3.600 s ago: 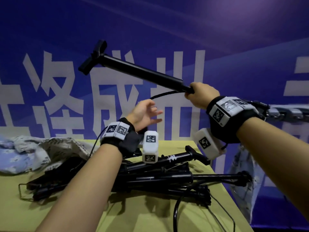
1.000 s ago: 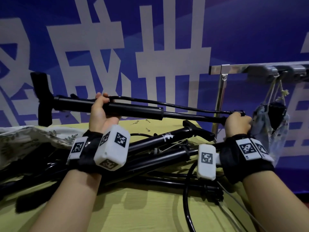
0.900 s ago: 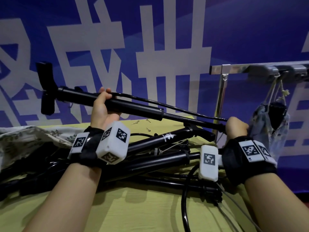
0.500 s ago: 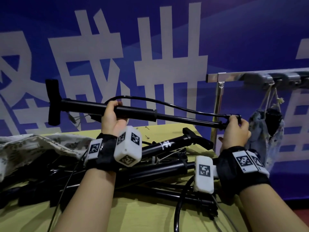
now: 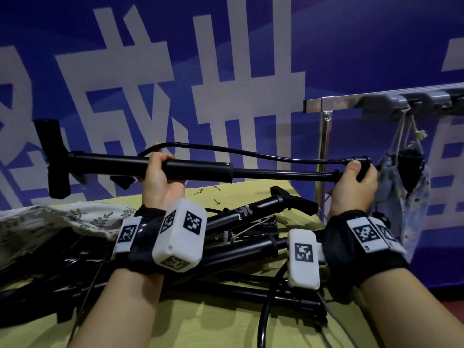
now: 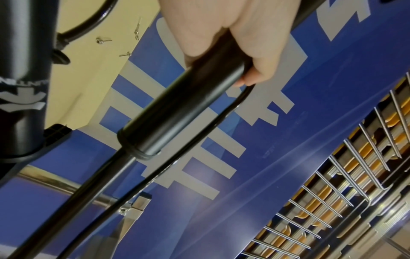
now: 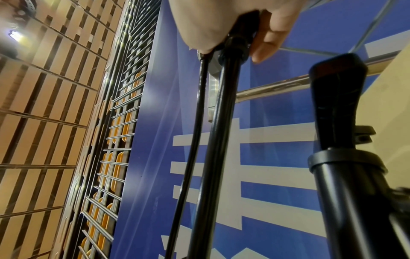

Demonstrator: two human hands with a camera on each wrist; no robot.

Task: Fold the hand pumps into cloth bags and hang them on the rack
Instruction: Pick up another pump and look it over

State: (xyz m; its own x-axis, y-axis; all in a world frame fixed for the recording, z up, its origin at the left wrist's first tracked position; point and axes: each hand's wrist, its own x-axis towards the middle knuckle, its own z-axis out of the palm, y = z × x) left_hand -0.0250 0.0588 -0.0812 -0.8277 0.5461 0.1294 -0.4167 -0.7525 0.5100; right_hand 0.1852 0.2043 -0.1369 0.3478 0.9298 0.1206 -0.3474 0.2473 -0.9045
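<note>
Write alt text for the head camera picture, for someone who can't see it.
Two hands, left hand and right hand, hold a black hand pump level above a table piled with more pumps. A cloth bag hangs from a metal rack.

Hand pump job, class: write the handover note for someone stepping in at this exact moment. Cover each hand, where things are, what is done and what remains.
Left hand: grips the barrel of the held pump.
Right hand: grips the rod end of that pump; the rod is pulled out and the hose arches above it.
Spare pumps are piled on the table; loose cloth bags lie at its left.
Done: one filled bag hangs on the rack.
Left: collapse this pump, bag it, hang it, then the pile.
</note>
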